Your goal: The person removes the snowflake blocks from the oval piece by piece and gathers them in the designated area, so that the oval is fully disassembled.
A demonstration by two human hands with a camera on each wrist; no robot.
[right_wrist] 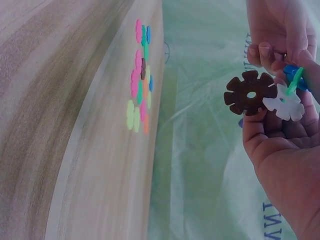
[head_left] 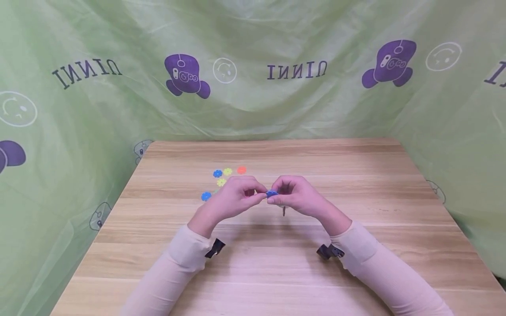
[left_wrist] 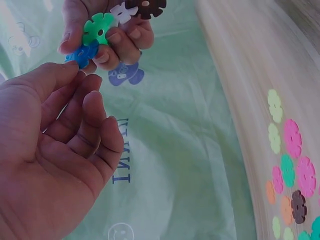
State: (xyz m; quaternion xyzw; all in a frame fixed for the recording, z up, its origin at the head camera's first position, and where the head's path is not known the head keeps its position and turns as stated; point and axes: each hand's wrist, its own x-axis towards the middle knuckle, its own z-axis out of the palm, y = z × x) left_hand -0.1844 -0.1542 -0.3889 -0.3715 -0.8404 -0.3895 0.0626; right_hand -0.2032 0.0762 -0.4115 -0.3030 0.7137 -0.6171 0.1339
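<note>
Both hands meet over the table's middle in the head view. My left hand [head_left: 233, 197] pinches a blue flower-shaped notched disc [left_wrist: 81, 54] by its edge, with thumb and forefinger. Slotted to that disc is a green one [left_wrist: 100, 29], followed by a white disc [right_wrist: 286, 106] and a brown disc [right_wrist: 242, 93], forming a short chain. My right hand [head_left: 298, 195] grips the chain around the green and white discs, its fingers curled behind them. The brown disc sticks out at the free end. How deep the blue disc sits in the green one is hard to see.
Loose notched discs lie on the wooden table [head_left: 356, 171] beyond and left of the hands, among them an orange one [head_left: 241, 170], a blue one [head_left: 206, 196] and a pink one [left_wrist: 293, 138]. A green printed curtain [head_left: 253, 114] surrounds the table.
</note>
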